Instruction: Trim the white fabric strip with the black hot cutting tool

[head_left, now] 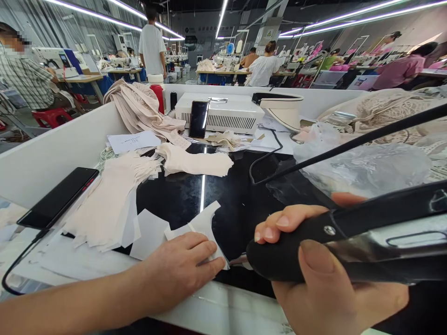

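My left hand [185, 270] lies over several white, paper-like pieces [209, 218] at the near edge of a glossy black work surface [167, 195]. Its fingers are stretched out and rest on top, pressing the pieces down. On the right, my right hand [324, 279] is wrapped round a black-and-silver handheld tool [370, 246] whose exact kind I cannot make out. The tool's rounded black end points left, and a small metal tip [240, 262] shows just beyond it. A pale sheet [152, 232] lies beside my left hand.
Cream fabric pieces [108, 200] are stacked at left near a black phone [59, 195]; more cloth [199, 160] lies ahead. Behind are an upright phone [199, 119] and a white vented box [223, 111]. A black cable [335, 149] crosses above plastic bags [370, 167]. Several people work beyond.
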`<state>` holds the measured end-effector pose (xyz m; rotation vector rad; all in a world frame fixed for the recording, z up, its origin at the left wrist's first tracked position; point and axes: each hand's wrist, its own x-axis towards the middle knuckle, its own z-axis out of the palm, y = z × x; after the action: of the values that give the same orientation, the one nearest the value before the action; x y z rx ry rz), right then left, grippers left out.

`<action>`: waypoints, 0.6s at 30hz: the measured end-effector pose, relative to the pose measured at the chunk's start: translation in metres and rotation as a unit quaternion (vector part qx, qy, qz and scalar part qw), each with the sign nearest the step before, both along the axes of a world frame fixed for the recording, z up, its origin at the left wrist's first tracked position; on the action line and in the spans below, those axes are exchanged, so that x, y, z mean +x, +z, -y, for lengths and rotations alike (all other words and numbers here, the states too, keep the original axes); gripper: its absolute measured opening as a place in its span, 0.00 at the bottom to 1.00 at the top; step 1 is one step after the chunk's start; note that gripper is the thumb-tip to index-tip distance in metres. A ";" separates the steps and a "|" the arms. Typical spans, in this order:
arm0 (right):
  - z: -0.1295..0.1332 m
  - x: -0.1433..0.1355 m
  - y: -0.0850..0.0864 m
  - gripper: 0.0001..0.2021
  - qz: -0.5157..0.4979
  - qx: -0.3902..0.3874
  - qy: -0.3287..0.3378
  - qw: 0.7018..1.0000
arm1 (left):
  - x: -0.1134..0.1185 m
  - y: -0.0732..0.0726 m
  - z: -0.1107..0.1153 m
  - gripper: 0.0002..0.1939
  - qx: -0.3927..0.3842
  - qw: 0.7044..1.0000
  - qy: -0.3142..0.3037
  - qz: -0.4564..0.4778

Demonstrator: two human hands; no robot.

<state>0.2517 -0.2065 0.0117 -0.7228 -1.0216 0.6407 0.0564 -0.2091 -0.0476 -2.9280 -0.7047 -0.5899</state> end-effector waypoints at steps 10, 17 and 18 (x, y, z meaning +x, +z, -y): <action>-0.007 -0.006 0.004 0.22 -0.001 0.013 -0.022 1.000 | 0.002 -0.003 0.009 0.14 -0.018 1.000 0.017 0.018; -0.006 -0.006 0.003 0.21 -0.004 0.023 -0.010 1.000 | 0.005 0.001 0.010 0.14 -0.033 0.998 0.032 0.052; -0.005 -0.006 0.004 0.21 -0.004 0.023 -0.008 1.000 | 0.005 0.001 0.010 0.14 -0.036 0.997 0.033 0.055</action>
<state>0.2461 -0.2012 0.0153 -0.6864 -1.0189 0.6030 0.0613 -0.2195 -0.0465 -2.9438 -0.8481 -0.7380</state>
